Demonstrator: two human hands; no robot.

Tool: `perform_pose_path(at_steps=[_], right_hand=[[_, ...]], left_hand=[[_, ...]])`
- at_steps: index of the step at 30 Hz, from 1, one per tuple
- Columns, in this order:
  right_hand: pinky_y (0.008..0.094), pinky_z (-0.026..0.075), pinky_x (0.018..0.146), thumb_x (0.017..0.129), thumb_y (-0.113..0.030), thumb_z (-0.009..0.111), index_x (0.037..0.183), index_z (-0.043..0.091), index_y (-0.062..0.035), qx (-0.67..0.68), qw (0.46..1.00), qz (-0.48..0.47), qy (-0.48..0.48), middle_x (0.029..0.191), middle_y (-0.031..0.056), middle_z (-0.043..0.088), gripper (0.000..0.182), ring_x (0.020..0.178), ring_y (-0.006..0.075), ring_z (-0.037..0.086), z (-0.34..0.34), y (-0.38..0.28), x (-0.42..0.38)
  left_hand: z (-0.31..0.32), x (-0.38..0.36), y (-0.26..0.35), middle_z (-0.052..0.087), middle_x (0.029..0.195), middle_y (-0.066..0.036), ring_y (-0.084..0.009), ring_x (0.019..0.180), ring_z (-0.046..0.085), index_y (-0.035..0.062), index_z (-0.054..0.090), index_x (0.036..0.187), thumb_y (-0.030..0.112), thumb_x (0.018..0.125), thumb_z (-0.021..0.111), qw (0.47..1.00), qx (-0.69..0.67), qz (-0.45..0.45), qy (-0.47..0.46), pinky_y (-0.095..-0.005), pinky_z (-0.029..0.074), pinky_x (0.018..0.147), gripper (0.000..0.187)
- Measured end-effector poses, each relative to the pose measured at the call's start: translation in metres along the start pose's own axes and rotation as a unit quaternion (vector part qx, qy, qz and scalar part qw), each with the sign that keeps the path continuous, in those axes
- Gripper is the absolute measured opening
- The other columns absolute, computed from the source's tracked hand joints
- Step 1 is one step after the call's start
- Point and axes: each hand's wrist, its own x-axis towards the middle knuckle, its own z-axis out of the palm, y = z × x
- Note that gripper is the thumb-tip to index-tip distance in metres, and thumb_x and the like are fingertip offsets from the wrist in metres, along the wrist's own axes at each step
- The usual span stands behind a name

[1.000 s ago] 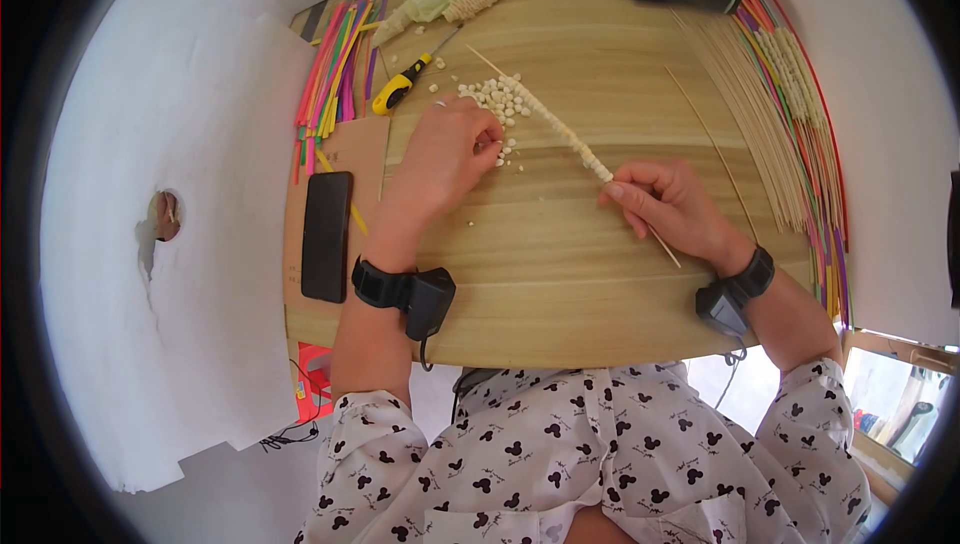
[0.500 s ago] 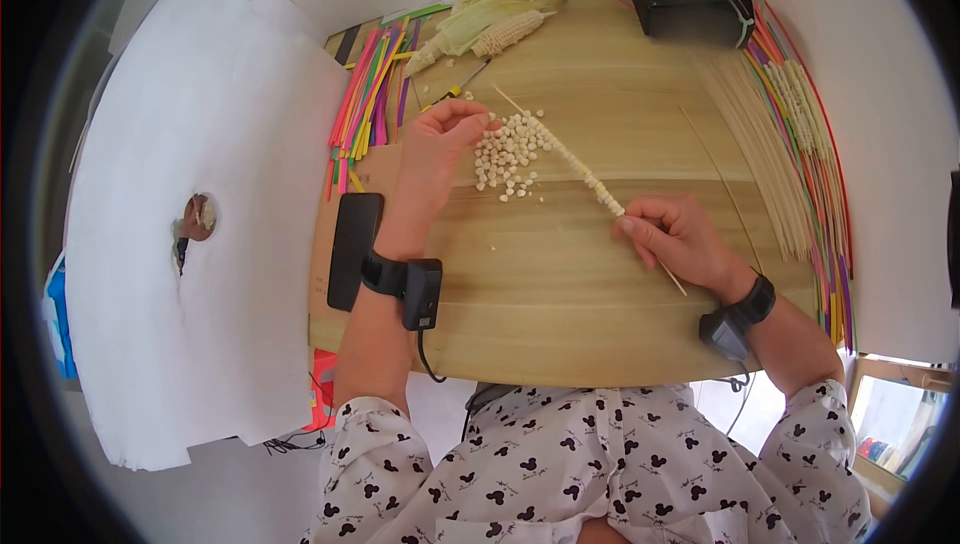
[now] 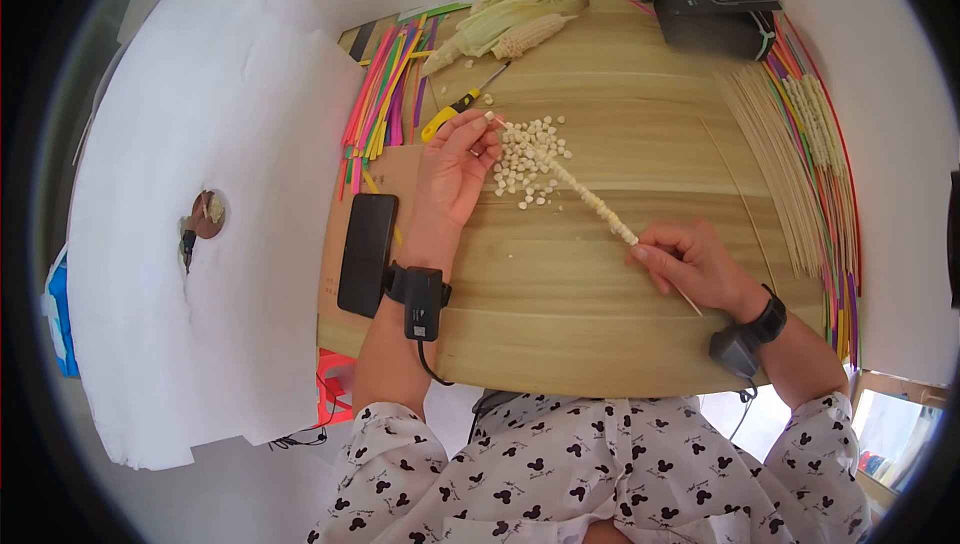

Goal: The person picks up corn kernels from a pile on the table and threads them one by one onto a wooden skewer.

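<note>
My right hand pinches a thin wooden skewer strung with white corn kernels; the skewer slants up-left across the wooden table. Its tip reaches my left hand, whose fingertips pinch a single kernel right at the skewer's point. A loose pile of white kernels lies just right of my left hand, under the skewer.
A black phone lies left of my left wrist. Coloured sticks, a yellow-handled cutter and a husked corn cob sit at the back left. A black box and bundled skewers occupy the right. White paper covers the left.
My left hand left the kernel pile, lifted with a kernel and met the skewer's tip. The view shifted so the table sits lower and further right in frame.
</note>
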Motion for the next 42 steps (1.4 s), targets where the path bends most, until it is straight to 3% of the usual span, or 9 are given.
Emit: perform_pose_path(at_steps=[42], right_hand=[[0.0219,0.03,0.046,0.099,-0.018,0.056,0.088,0.063,-0.0015,-0.014,1.0,0.019,0.007,0.054,-0.0035,0.049,0.021,0.05,0.0021,0.041,0.0,-0.003,-0.003]], left_hand=[[0.005,-0.01,0.001,0.067,0.1,-0.013,-0.0143,0.083,0.065,-0.0011,0.062,0.104,0.004,0.092,0.061,0.995,-0.09,-0.045,-0.016,-0.0276,0.056,0.076,0.013]])
